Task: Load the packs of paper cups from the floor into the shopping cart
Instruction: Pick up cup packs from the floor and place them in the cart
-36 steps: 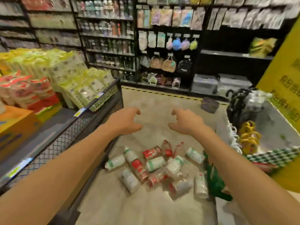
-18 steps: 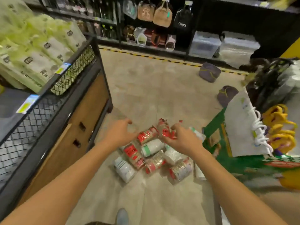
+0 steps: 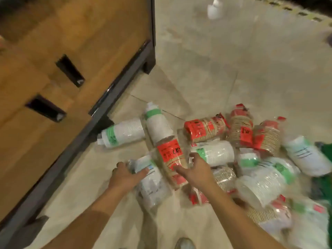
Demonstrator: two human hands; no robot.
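Several plastic-wrapped packs of paper cups lie in a heap on the tiled floor: white cups with green labels and brown cups with red labels. My left hand [image 3: 125, 175] is closed around the near end of a white pack [image 3: 150, 182] at the heap's left edge. My right hand [image 3: 195, 171] has its fingers spread over a brown pack with a red label [image 3: 169, 155], thumb touching it. More packs such as a white one [image 3: 124, 132] and a red-labelled one [image 3: 204, 130] lie beyond. Something green [image 3: 323, 184] shows at the right edge; no cart is clearly visible.
A wooden display stand [image 3: 53, 87] with a black metal frame [image 3: 115, 90] fills the left side, close to the heap. My shoe [image 3: 185, 243] is at the bottom. A white object [image 3: 214, 9] lies on the floor far ahead, near yellow-black floor tape [image 3: 305, 14].
I have bent down; the view dropped from the shelves to the floor. Both hands went from the air down onto the heap, the left closing on a white pack.
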